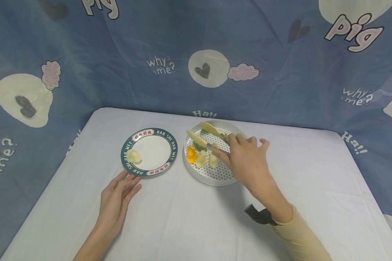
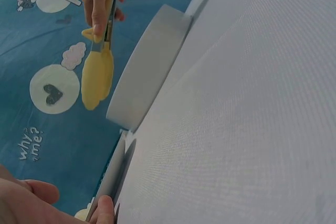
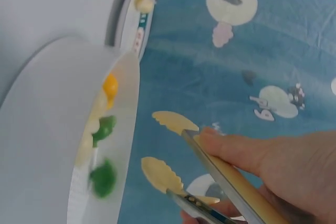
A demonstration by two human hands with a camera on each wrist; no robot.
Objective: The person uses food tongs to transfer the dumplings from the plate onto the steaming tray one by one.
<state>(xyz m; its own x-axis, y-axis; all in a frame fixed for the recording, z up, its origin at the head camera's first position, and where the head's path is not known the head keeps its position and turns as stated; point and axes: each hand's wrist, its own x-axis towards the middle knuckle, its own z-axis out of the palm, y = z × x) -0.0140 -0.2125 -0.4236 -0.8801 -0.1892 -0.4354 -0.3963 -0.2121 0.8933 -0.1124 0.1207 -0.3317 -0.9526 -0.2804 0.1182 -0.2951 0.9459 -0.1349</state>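
Observation:
My right hand [image 1: 248,159] grips a pair of tongs [image 1: 197,139] with yellow scalloped tips, spread apart over a round, perforated pan [image 1: 212,180]. Nothing shows between the tips [image 3: 160,174] in the right wrist view. Inside the pan lie an orange piece [image 1: 191,154], pale yellow pieces [image 1: 201,159] and green pieces [image 3: 103,178]; their kind is unclear. To the left, my left hand [image 1: 115,201] touches the near rim of a white plate [image 1: 149,173] with a green lettered border, its fingers loosely extended. One pale yellow piece [image 1: 134,156] rests on the plate's left side.
A white cloth [image 1: 183,217] covers the table. Behind it hangs a blue printed curtain [image 1: 134,90], which also runs down both sides. The plate and the pan stand side by side near the table's far edge, with a narrow gap between them. A black strap [image 1: 259,214] sits at my right wrist.

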